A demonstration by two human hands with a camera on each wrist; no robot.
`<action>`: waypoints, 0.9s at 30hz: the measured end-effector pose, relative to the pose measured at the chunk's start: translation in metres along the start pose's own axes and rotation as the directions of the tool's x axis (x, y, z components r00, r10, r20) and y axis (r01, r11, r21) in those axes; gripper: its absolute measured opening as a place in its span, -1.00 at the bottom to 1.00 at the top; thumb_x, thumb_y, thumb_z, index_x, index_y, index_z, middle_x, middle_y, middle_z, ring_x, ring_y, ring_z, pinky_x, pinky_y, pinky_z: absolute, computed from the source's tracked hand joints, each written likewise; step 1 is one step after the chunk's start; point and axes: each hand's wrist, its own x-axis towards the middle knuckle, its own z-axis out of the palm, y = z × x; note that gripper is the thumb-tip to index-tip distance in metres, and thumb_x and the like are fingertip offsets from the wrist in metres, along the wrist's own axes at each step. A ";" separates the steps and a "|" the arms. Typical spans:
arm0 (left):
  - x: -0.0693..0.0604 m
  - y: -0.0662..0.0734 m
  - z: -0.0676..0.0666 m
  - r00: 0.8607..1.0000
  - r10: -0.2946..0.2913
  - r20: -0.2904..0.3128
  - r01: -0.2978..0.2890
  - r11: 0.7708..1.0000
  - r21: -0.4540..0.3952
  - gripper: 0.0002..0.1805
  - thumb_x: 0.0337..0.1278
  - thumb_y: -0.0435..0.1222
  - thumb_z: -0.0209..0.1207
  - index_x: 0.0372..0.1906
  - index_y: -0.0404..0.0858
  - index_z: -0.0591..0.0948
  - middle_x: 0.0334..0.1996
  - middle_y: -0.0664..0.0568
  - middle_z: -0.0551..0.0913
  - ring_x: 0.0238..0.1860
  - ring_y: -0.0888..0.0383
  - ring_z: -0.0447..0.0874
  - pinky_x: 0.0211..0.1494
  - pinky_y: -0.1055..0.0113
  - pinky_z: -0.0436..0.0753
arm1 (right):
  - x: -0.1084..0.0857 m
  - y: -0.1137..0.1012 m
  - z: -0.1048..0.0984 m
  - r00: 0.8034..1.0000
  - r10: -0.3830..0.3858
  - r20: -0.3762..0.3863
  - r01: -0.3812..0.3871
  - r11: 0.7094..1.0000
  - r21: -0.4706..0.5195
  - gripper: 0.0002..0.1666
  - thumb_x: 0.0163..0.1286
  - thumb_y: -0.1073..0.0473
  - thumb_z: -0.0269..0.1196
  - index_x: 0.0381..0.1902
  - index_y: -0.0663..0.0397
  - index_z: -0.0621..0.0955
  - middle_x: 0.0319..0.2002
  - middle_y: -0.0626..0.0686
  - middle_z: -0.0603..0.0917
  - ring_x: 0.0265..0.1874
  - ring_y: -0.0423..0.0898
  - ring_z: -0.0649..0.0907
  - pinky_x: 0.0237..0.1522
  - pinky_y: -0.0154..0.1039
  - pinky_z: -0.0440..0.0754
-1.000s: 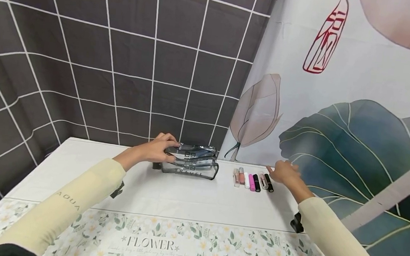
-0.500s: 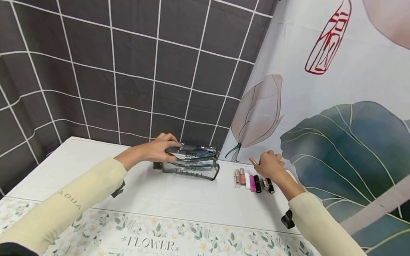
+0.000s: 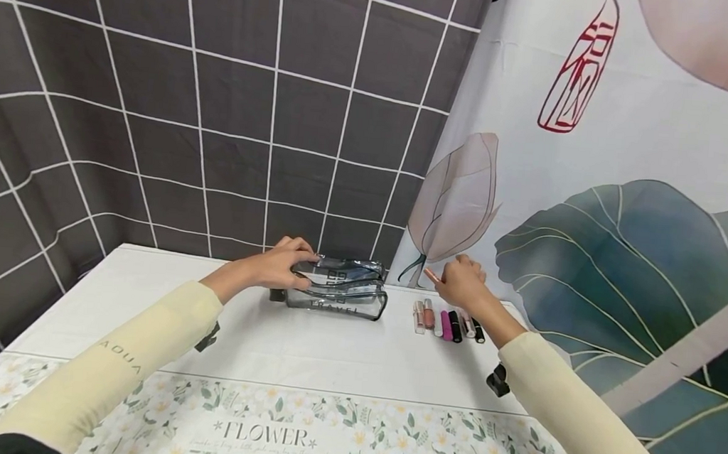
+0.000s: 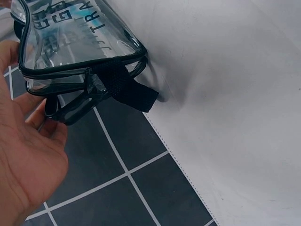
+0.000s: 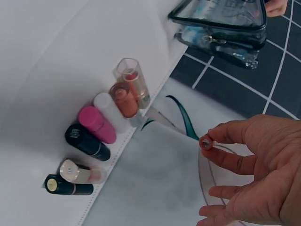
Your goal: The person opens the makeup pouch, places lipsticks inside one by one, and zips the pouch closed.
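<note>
In the head view, a clear bag (image 3: 338, 305) is gripped at its left end by the left hand (image 3: 279, 264), the thumb being set on the near side and the fingers on the far side. The bag lies on a white table (image 3: 264, 347) and extends to the right of these fingers; it is apparently steadied by this grip. A coral tube (image 3: 432, 277) is pinched in the right hand (image 3: 462, 283), raised and apart from the bag. A row of cosmetic tubes (image 3: 447, 326) is laid below the right fingertips, side by side, probably so that each can be picked singly.

In the left wrist view, the fingers are curled beneath the bag, and a black strap (image 4: 134, 92) juts out beyond them. Contact at the bag's far edge is partly hidden and cannot be confirmed.

In the right wrist view, the coral tube is seen end-on, pinched between thumb and index finger, a hold seemingly suited to its slim body. The other fingers are loosely spread. The row is located left of the fingers, the bag above them.
</note>
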 end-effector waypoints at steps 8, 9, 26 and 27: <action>-0.001 0.000 0.000 1.000 0.002 -0.001 -0.002 1.000 0.009 -0.18 0.33 -0.06 0.30 0.61 -0.39 0.54 0.53 -0.28 0.44 0.48 -0.24 0.32 0.58 -0.34 0.49 | 0.003 -0.014 -0.005 0.993 -0.101 -0.058 0.098 0.994 -0.050 -0.33 0.76 -0.11 0.24 -0.53 0.19 0.79 -0.04 0.37 0.73 0.19 0.41 0.62 0.16 0.49 0.59; -0.001 0.000 0.000 1.000 0.001 0.000 -0.001 1.000 0.007 -0.18 0.33 -0.06 0.29 0.61 -0.39 0.54 0.53 -0.28 0.44 0.48 -0.23 0.32 0.58 -0.33 0.49 | 0.003 -0.016 -0.005 0.992 -0.113 -0.064 0.110 0.992 -0.056 -0.32 0.76 -0.11 0.24 -0.54 0.18 0.79 0.00 0.39 0.76 0.25 0.43 0.62 0.21 0.51 0.59; 0.001 0.000 0.000 1.000 -0.010 0.005 0.010 1.000 -0.004 -0.15 0.30 -0.06 0.30 0.62 -0.39 0.53 0.55 -0.29 0.43 0.51 -0.26 0.30 0.60 -0.35 0.46 | 0.006 -0.044 -0.009 0.982 -0.171 -0.083 0.170 0.985 -0.022 -0.60 0.71 -0.01 0.33 -0.22 0.17 0.87 0.43 0.45 0.67 0.59 0.54 0.40 0.59 0.56 0.29; 0.001 -0.001 0.000 1.000 -0.009 0.005 0.009 1.000 -0.002 -0.15 0.29 -0.06 0.30 0.62 -0.39 0.53 0.55 -0.29 0.43 0.51 -0.26 0.30 0.60 -0.35 0.46 | 0.006 -0.045 -0.009 0.982 -0.173 -0.078 0.172 0.985 -0.020 -0.65 0.69 0.03 0.35 -0.20 0.17 0.87 0.42 0.44 0.68 0.58 0.54 0.40 0.60 0.55 0.29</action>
